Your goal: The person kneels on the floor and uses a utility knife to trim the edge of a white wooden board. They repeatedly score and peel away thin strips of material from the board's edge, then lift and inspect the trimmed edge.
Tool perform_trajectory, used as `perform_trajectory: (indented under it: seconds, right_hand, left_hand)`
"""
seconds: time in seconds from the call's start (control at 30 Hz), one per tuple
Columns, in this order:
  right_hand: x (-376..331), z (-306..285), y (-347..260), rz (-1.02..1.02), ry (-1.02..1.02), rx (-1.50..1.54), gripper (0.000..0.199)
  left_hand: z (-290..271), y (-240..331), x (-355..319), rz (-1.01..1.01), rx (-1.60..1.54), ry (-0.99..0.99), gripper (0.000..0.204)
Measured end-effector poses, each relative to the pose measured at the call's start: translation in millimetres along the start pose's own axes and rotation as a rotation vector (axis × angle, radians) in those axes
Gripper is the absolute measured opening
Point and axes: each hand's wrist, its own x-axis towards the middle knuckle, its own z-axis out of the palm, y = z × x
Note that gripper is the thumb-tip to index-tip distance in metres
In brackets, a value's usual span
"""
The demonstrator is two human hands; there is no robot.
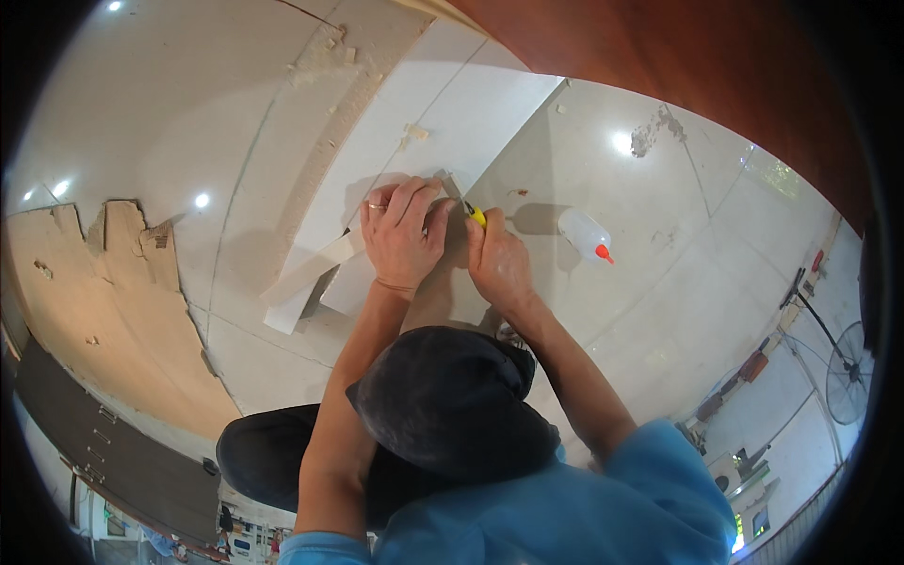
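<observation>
My left hand (403, 231), a ring on one finger, is closed over the upper end of a narrow pale strip (320, 268) and holds it against a white panel (471, 104). The strip runs down to the left from under my fingers. In my right hand (501, 264) is a yellow-handled utility knife (477, 217). Its metal end points up and left, close to my left fingertips at the panel's edge. My fingers partly hide the spot where the knife meets the work. Right of that hand, a translucent white glue bottle (582, 232) with a red-orange nozzle lies on the floor.
Small beige scraps (415, 133) lie on the panel. Torn brown cardboard (113, 301) covers the floor at left. A reddish-brown board (697, 56) reaches over the upper right. My dark-clad knees (452, 405) are close below my hands. A fan (849, 372) stands at far right.
</observation>
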Motion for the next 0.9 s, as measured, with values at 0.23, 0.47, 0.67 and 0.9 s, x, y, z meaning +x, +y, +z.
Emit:
perform_trajectory:
  seconds: [0.23, 0.47, 0.67, 0.9]
  right_hand:
    - [3.0, -1.4, -1.8, 0.019, -0.022, 0.000, 0.033]
    - [8.0, -1.3, -8.3, -0.006, 0.040, -0.034, 0.039]
    - [11.8, -4.3, -10.8, 0.031, 0.003, -0.018, 0.041]
    - [8.0, -1.2, -4.0, -0.026, 0.040, -0.015, 0.039]
  left_hand:
    - [0.2, -0.6, 1.4, 0.012, -0.008, -0.006, 0.030]
    - [2.0, 0.7, 1.6, 0.024, 0.021, -0.004, 0.031]
    - [5.3, 0.4, 3.2, 0.025, 0.016, 0.053, 0.028]
    - [6.7, 2.9, -0.5, 0.014, 0.039, 0.084, 0.030]
